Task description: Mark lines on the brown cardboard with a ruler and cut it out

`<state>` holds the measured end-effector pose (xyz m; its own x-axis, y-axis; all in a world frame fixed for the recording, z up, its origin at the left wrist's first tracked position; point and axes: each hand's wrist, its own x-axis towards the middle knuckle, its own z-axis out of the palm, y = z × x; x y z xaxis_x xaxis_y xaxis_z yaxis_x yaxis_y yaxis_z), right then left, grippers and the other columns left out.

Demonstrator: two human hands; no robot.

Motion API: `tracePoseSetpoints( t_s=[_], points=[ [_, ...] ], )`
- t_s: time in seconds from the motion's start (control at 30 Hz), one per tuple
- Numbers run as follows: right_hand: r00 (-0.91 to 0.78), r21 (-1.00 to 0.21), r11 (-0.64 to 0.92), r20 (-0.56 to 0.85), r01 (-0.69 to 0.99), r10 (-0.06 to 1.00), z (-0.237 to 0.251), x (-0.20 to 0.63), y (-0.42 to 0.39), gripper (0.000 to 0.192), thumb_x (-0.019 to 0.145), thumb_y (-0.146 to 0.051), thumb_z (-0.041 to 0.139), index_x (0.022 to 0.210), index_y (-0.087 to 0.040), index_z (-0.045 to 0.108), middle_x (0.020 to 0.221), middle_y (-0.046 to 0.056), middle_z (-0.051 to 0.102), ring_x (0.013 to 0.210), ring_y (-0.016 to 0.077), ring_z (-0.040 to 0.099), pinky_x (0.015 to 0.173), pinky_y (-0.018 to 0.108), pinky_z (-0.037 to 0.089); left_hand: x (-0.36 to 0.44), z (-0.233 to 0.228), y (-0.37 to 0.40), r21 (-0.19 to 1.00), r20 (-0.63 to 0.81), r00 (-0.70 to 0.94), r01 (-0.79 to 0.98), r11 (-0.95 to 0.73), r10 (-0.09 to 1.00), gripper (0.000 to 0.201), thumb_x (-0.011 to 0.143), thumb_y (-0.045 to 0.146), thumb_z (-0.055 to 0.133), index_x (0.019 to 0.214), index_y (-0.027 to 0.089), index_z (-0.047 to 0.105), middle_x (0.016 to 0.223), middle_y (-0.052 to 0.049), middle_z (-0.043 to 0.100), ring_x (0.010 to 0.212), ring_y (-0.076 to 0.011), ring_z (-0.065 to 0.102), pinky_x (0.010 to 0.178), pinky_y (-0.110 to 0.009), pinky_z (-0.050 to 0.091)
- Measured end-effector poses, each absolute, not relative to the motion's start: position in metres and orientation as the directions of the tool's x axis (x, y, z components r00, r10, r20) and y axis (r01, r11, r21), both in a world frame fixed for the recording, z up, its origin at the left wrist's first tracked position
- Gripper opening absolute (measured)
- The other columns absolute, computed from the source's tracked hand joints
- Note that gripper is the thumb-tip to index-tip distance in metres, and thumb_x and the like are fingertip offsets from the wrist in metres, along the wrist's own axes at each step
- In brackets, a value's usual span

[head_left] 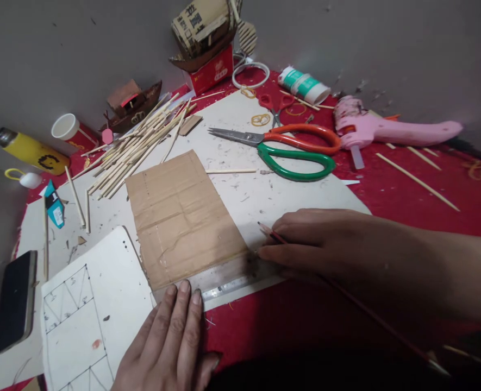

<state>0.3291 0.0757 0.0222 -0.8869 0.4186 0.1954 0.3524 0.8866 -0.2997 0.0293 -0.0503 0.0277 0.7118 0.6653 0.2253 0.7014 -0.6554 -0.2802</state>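
A brown cardboard sheet (179, 217) lies on a white board (256, 195). A metal ruler (227, 281) rests across the cardboard's near edge. My left hand (170, 342) presses flat on the ruler's left end, fingers together. My right hand (322, 241) holds a thin red pencil (269, 232), its fingertips at the ruler's right part beside the cardboard's corner.
Orange-and-green scissors (293, 149), a pink glue gun (387, 130), a pile of wooden sticks (138, 146), small red scissors (275, 106), a glue bottle (303, 84), model boats (134, 103), a yellow can (30, 151), a phone (14, 301) and a drawn-on white card (89, 315) lie around on the red cloth (407, 195).
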Motion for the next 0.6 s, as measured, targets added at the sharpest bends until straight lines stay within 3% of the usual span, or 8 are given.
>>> tracePoseSetpoints(
  t_s=[0.13,0.3,0.43,0.6],
  points=[
    [-0.892,-0.303,0.889,0.189,0.344,0.410,0.0228,0.3316,0.0752,0.032,0.104,-0.014,0.036,0.116,-0.018,0.066,0.088,0.007,0.062,0.077,0.0211,0.051,0.067,0.032,0.036,0.0293,0.0283,-0.0497,-0.287,0.230,0.711,0.702,-0.652,0.665,0.045,0.101,0.039,0.048,0.120,0.004,0.068,0.121,-0.017,0.073,0.108,-0.0258,0.071,0.119,-0.034,0.027],
    [-0.892,-0.305,0.888,0.188,0.345,0.411,0.0245,0.3320,0.0747,0.037,0.105,-0.014,0.032,0.117,-0.017,0.066,0.091,0.009,0.064,0.082,0.0221,0.054,0.069,0.033,0.039,0.0257,0.0311,-0.0488,-0.310,0.183,0.740,0.669,-0.676,0.648,0.054,0.100,0.049,0.046,0.124,0.005,0.066,0.125,-0.017,0.071,0.111,-0.0268,0.070,0.104,-0.034,0.042],
    [-0.884,-0.331,0.871,0.172,0.364,0.435,0.0268,0.3301,0.0738,0.036,0.103,-0.011,0.035,0.115,-0.017,0.068,0.088,0.007,0.064,0.078,0.0201,0.054,0.067,0.032,0.038,0.0210,0.0326,-0.0485,-0.345,0.132,0.779,0.616,-0.708,0.614,0.061,0.097,0.055,0.048,0.126,0.004,0.064,0.128,-0.018,0.070,0.114,-0.0283,0.068,0.091,-0.035,0.048],
    [-0.859,-0.374,0.845,0.193,0.381,0.473,0.0265,0.3293,0.0715,0.032,0.099,-0.008,0.041,0.109,-0.020,0.069,0.085,0.005,0.063,0.074,0.0189,0.054,0.065,0.031,0.036,0.0203,0.0335,-0.0482,-0.318,0.152,0.765,0.637,-0.702,0.626,0.061,0.096,0.056,0.051,0.126,0.004,0.065,0.127,-0.018,0.070,0.113,-0.0279,0.068,0.089,-0.036,0.048]
  ],
)
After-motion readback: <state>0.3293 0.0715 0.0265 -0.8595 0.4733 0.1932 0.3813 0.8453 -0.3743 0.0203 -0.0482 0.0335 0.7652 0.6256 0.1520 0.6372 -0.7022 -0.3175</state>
